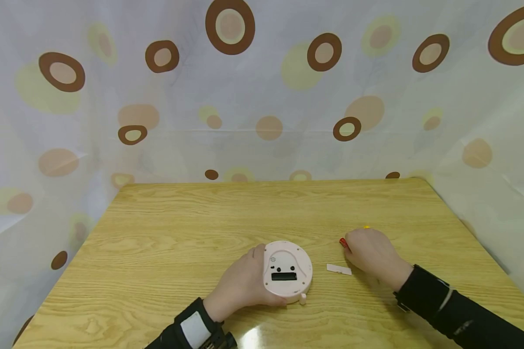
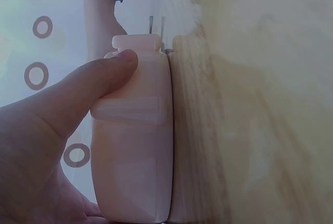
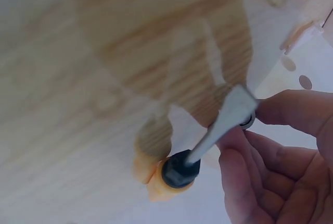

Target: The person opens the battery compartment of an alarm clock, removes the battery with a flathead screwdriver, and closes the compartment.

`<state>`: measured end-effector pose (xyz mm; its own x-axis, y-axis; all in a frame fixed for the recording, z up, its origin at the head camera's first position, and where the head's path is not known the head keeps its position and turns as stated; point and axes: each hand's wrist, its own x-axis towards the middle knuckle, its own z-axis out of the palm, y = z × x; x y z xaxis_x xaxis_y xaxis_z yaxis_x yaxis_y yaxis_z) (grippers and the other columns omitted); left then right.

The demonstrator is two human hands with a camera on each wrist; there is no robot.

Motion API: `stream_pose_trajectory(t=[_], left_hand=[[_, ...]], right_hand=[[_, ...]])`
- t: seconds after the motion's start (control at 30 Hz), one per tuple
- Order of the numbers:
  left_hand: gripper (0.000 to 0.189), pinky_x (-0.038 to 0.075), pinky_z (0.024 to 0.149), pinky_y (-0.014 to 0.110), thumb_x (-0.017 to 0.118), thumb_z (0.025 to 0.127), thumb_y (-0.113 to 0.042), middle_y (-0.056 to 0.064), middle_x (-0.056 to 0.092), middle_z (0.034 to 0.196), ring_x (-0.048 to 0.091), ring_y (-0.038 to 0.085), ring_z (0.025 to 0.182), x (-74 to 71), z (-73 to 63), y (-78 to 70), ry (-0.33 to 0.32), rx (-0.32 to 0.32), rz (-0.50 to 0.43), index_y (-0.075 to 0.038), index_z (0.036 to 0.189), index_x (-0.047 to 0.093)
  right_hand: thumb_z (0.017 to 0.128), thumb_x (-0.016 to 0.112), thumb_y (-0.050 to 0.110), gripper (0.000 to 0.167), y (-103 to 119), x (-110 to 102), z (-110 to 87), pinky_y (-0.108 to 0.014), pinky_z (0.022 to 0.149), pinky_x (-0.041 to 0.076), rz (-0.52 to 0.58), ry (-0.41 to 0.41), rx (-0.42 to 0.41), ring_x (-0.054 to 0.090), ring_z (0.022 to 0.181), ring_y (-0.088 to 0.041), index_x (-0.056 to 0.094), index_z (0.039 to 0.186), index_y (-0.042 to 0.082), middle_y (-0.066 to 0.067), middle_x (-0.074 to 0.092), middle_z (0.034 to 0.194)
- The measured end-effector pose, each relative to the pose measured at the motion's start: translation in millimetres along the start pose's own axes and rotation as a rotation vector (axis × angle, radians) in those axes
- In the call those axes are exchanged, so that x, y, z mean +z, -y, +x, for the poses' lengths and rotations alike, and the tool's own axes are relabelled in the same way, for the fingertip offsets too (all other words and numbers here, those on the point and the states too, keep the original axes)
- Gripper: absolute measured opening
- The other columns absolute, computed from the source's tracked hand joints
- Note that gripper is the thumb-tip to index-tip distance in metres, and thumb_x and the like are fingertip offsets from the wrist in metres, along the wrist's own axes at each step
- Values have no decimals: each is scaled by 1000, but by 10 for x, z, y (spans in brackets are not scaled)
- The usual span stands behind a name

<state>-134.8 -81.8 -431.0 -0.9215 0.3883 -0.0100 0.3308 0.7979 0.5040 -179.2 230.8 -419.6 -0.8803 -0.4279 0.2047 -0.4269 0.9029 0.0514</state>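
A round pale pink alarm clock [image 1: 288, 257] lies face down, its back showing two black knobs, small speaker holes and an open, dark battery slot. My left hand [image 1: 244, 281] grips its left side; in the left wrist view the thumb presses on the clock's side wall [image 2: 132, 156] near a small foot [image 2: 136, 42]. To the right, my right hand [image 1: 372, 254] pinches a red battery [image 1: 343, 243] just above the table. Only the battery's metal end shows in the right wrist view, between thumb and fingers. A screwdriver [image 3: 221, 122] with an orange-yellow handle lies close beside that hand.
A narrow pale pink battery cover [image 1: 338, 269] lies on the wooden table [image 1: 192, 218] between the clock and my right hand. A white curtain [image 1: 253, 155] patterned with brown and beige circles hangs behind the table and along its sides.
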Motion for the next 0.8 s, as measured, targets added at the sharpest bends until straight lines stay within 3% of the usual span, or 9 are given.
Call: stream_pose_trajectory(t=[0.3, 0.8], left_hand=[[118, 60, 88, 37, 102, 54, -58, 12, 67, 120, 69, 24, 106, -5, -6, -11, 0, 2, -8, 2, 141, 49], [120, 60, 88, 39, 102, 56, -57, 14, 67, 122, 70, 26, 107, -22, -9, -33, 16, -10, -10, 3, 144, 48]], right_hand=[[92, 75, 6, 53, -1, -13, 7, -25, 53, 20, 4, 22, 11, 25, 56, -10, 34, 60, 20, 6, 25, 61], [95, 76, 11, 49, -10, -30, 0, -24, 50, 25, 1, 44, 22, 33, 51, -10, 44, 58, 18, 3, 38, 56]])
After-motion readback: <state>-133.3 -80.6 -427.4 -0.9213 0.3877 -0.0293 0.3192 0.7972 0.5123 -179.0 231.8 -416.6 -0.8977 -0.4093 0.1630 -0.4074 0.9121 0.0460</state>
